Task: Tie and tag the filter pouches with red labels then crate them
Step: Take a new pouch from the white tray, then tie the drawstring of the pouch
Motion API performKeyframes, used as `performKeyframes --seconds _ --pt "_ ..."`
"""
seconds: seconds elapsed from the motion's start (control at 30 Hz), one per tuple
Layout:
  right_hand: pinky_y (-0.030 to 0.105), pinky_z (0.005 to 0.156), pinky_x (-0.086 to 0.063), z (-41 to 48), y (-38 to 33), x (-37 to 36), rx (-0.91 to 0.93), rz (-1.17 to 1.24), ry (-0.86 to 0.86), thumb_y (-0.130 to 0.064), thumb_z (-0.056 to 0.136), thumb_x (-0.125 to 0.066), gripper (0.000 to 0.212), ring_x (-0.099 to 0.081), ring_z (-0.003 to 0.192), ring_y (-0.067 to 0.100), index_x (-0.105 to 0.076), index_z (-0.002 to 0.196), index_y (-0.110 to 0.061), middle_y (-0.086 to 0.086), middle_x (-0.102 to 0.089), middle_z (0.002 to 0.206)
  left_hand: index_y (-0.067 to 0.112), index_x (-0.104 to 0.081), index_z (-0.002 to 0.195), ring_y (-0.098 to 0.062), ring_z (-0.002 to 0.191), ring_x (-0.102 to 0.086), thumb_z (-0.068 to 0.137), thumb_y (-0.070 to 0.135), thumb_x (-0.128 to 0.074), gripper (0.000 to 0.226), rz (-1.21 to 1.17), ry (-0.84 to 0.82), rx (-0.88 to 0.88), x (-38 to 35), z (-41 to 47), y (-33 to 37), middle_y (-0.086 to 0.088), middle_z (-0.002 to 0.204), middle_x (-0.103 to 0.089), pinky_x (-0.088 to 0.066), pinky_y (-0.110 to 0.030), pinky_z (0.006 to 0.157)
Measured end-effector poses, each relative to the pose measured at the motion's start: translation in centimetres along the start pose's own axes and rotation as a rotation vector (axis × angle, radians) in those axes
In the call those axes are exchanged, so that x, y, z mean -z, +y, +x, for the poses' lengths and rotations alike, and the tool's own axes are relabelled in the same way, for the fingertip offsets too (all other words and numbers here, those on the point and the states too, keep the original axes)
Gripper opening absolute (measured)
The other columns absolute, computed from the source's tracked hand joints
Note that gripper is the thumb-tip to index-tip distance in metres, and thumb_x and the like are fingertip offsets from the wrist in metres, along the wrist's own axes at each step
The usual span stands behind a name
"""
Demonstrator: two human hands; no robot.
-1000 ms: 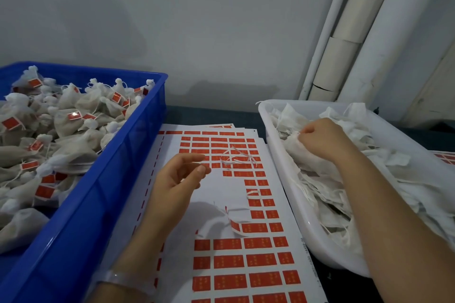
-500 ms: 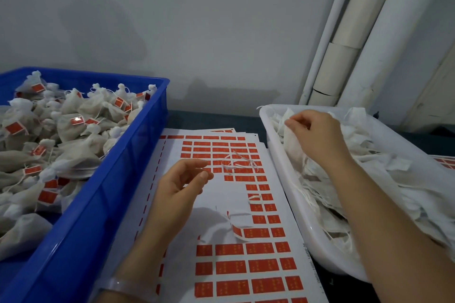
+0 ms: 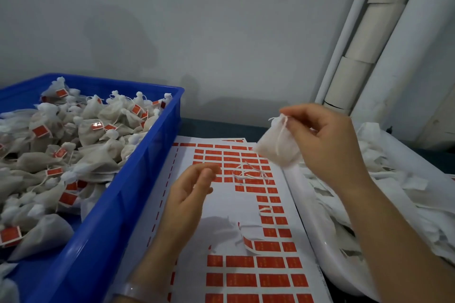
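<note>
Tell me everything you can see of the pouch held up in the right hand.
The pouch is small, off-white and slightly see-through, of soft filter fabric. The right hand pinches its top; a thin white drawstring hangs down its face. It dangles tilted in the air above the label sheet's far right corner, touching nothing else. No red label shows on it.

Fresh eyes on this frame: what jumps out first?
The right hand, at upper right, pinches a white filter pouch by its top over the label sheet's right edge. At left a blue crate is heaped with tied pouches bearing red labels; the left hand hovers empty above the sheet.
</note>
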State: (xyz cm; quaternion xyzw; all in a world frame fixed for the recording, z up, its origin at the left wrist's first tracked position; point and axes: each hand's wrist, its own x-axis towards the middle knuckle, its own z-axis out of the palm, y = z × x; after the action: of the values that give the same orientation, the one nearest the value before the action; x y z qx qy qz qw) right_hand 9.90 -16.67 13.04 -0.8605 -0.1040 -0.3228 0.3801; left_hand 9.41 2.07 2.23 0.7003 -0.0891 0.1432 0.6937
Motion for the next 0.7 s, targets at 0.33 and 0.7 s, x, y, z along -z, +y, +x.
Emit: performKeyframes --seconds 0.33,0.7 --pt "0.0 0.065 -0.045 -6.7 -1.3 -7.0 -0.184 0.282 -0.325 -0.038 0.076 -0.065 0.01 -0.059 0.082 -0.012 -0.058 0.082 -0.041 -0.029 -0.06 0.081 0.025 -0.071 0.093 -0.008 0.092 -0.066 0.073 0.037 -0.069 0.023 -0.113 -0.193 -0.021 1.2 -0.1 0.0 0.008 0.093 -0.071 -0.051 -0.013 0.072" --pt "-0.003 0.07 -0.04 -9.4 1.5 -8.5 -0.296 0.41 -0.197 -0.048 0.072 -0.053 0.02 -0.052 0.096 -0.018 -0.058 0.091 -0.046 -0.033 -0.059 0.095 0.028 -0.071 0.081 -0.009 0.077 -0.068 0.067 0.035 -0.063 0.017 0.024 -0.116 0.017 0.4 0.2 -1.5 0.011 0.079 -0.072 -0.055 -0.021 0.066"
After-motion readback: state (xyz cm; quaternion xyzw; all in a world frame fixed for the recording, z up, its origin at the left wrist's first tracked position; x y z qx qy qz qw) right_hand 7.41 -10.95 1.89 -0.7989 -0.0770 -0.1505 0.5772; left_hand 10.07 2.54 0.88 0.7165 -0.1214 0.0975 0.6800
